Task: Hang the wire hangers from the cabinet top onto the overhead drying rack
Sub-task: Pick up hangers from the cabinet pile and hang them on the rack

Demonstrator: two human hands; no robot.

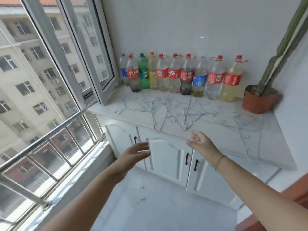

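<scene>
Several thin silver wire hangers [173,110] lie tangled and spread across the white marble cabinet top [270,147]. Some reach its front edge. My right hand [198,140] is stretched out with straight fingers, just in front of the counter's front edge and below the nearest hangers, holding nothing. My left hand [136,152] is also extended with relaxed fingers, lower and to the left, in front of the cabinet doors, empty. The overhead drying rack is out of view.
A row of large plastic bottles [181,75] lines the back wall. A potted cactus [261,97] stands at the counter's right end. An open window sash [93,52] juts in at left above a metal railing [50,135]. White cabinet doors [166,159] sit below.
</scene>
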